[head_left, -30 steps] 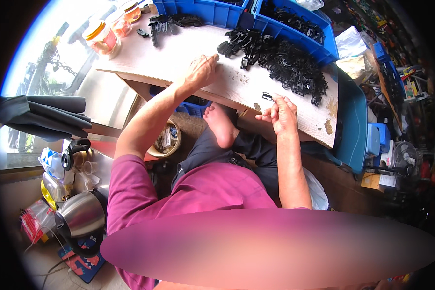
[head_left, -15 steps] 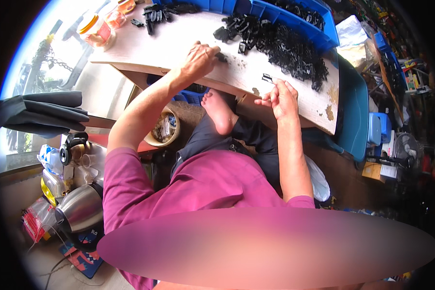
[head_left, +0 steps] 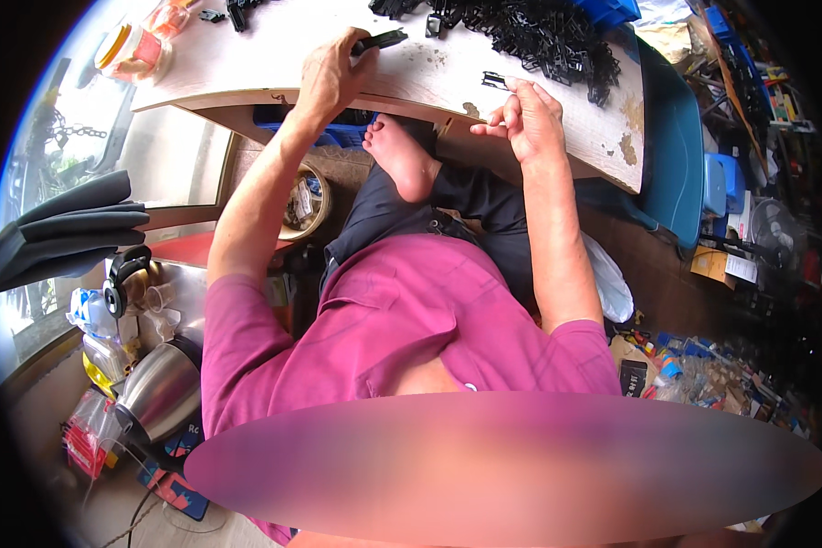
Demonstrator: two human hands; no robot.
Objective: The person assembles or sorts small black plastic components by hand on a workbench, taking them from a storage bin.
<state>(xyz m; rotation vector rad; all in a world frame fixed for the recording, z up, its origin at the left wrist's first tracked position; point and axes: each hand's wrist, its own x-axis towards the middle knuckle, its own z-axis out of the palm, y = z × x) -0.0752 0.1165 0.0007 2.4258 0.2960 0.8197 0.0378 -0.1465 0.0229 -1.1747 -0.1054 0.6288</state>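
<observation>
My left hand (head_left: 331,80) is over the near part of the pale worktable. Between its thumb and fingers it grips an elongated black plastic part (head_left: 380,41). Farther right, my right hand (head_left: 534,121) is at the table's front edge, palm turned up and fingers partly curled. A small black clip-like piece (head_left: 494,80) sticks out to the left from its pinched fingertips. Beyond both hands spreads a heap of black plastic parts (head_left: 543,41).
The worktable (head_left: 247,68) has worn patches. A blue bin (head_left: 609,11) stands behind the heap. Orange-lidded jars (head_left: 130,53) sit at the left, above a waste bucket (head_left: 324,215) on the floor. A teal chair (head_left: 674,151) is at the right, a steel kettle (head_left: 160,388) lower left.
My left hand has lifted a black part from the tabletop and drawn back left with it. The right hand still pinches its small piece. The whole view has tilted, shifting the table upward.
</observation>
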